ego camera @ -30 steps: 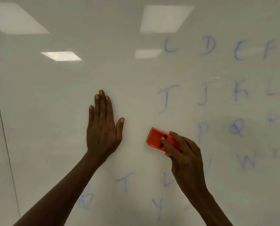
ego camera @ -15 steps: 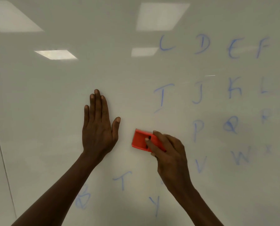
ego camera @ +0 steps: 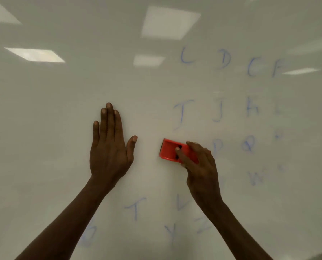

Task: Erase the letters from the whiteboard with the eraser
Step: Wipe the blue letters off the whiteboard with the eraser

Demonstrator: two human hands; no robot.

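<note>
- Eraser sits pressed on the whiteboard, left of the blue letters.
- Right hand grips its far end; left hand lies flat, fingers straight.
- Likely light, rigid; hold by the sides.

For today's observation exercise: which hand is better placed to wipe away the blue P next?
Right. The right hand already grips the red eraser just left of the P, while the left hand lies flat on the whiteboard, farther away.

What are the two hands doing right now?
Left hand: open, fingers straight, flat on the whiteboard.
Right hand: holding the eraser against the whiteboard.
</note>
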